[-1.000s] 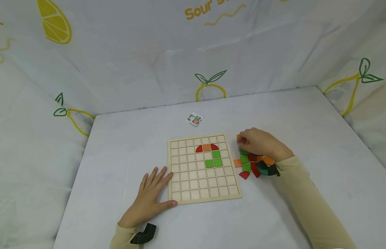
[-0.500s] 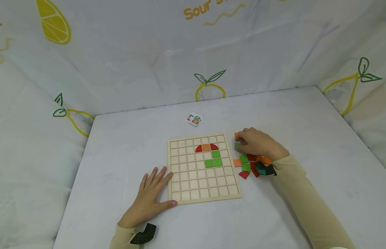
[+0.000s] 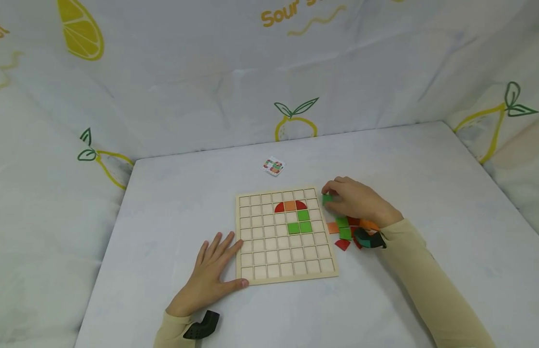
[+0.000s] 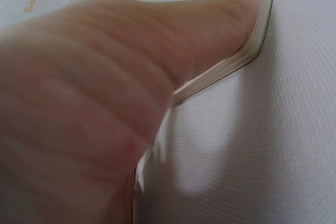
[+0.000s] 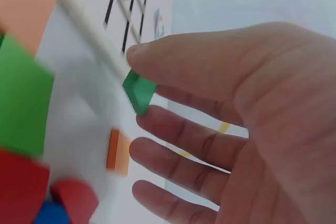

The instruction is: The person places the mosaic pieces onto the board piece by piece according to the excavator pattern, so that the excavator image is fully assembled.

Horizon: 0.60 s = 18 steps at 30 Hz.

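Observation:
A wooden grid board (image 3: 269, 258) lies on the table, bearing two red quarter-round tiles with an orange square between them and three green squares below. My left hand (image 3: 206, 280) rests at its left side with fingers spread. The thumb lies on the near left corner, as the left wrist view also shows. Just beyond the board's right edge, my right hand (image 3: 361, 200) pinches a green square tile (image 5: 139, 93) between thumb and fingertips. An orange tile (image 5: 118, 152) lies below these fingers in the right wrist view; the hand hides it in the head view.
Right of the board lies a loose pile of green squares (image 3: 345, 233), red pieces (image 3: 342, 244) and orange pieces (image 3: 333, 227), partly under my right wrist. A small patterned card (image 3: 274, 166) sits behind the board. White printed cloth (image 3: 187, 106) rises at the table's back.
My right hand has picked out the green square from near the pile and moved it left, toward the board's right edge. The left hand stays in place.

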Available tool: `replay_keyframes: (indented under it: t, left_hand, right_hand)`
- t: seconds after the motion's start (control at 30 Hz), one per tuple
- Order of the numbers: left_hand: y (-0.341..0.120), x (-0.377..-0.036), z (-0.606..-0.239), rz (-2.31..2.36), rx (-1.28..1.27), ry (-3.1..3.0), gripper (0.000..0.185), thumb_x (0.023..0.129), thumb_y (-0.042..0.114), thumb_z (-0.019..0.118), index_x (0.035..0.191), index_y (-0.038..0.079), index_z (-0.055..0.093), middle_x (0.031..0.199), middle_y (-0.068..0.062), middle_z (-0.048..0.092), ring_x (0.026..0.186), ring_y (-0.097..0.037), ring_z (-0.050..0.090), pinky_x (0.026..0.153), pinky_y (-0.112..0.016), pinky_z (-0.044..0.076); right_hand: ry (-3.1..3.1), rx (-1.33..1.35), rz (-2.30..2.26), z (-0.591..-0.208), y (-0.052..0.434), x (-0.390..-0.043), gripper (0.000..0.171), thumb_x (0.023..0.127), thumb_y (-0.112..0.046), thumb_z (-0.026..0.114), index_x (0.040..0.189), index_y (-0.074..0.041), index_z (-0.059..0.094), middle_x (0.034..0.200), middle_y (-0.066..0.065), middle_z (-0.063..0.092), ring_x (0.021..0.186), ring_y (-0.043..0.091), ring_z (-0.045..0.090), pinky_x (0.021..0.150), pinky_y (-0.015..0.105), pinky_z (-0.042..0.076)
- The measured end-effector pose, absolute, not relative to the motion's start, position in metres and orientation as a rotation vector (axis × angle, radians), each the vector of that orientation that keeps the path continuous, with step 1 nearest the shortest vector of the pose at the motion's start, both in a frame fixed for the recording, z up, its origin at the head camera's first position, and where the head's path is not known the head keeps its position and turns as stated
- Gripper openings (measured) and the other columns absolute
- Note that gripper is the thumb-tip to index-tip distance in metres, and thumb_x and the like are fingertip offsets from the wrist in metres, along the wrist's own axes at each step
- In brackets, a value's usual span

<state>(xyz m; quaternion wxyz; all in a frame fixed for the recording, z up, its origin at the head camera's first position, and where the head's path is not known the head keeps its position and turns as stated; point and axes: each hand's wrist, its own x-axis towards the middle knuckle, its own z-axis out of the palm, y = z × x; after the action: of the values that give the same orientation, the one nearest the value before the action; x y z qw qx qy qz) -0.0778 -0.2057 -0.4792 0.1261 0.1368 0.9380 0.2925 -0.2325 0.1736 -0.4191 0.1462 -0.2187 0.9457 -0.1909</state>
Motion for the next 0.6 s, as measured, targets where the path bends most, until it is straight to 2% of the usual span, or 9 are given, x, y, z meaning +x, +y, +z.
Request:
replay_keyframes:
  t: [0.2,0.37,0.6]
  left_hand:
    - [-0.207,-0.078,-0.479,0.837,0.398,2.734,0.094,0.083,0.059,0.074,0.16,0.023,0.034,0.172,-0.001,0.016,0.16,-0.032,0.001,0.126,-0.058,-0.008]
    - [-0.206,-0.079,-0.478,0.853,0.407,2.717,0.094,0.083,0.057,0.075,0.16,0.022,0.033,0.172,-0.001,0.016,0.161,-0.032,0.001,0.126,-0.058,-0.008]
    - [-0.209,-0.079,-0.478,0.844,0.404,2.713,0.095,0.084,0.058,0.074,0.16,0.023,0.032,0.172,0.0,0.014,0.161,-0.031,-0.001,0.126,-0.058,-0.008]
  right_hand:
    - [2.74,-0.746,-0.606,-0.416,0.146,-0.225,0.032,0.093,-0.027,0.072,0.12,-0.011,0.07,0.109,0.002,0.068,0.104,0.021,0.059,0.089,0.04,0.054]
    - [2.756,-0.945,-0.621,-0.419,0.116,-0.217,0.03,0.092,-0.03,0.075,0.116,-0.012,0.073,0.1,-0.002,0.066,0.093,0.017,0.054,0.08,0.034,0.049]
    - [2.712,-1.152,-0.565,-0.433,0.087,-0.208,0.024,0.093,-0.028,0.072,0.114,-0.016,0.071,0.103,-0.005,0.067,0.094,0.013,0.054,0.089,0.035,0.048]
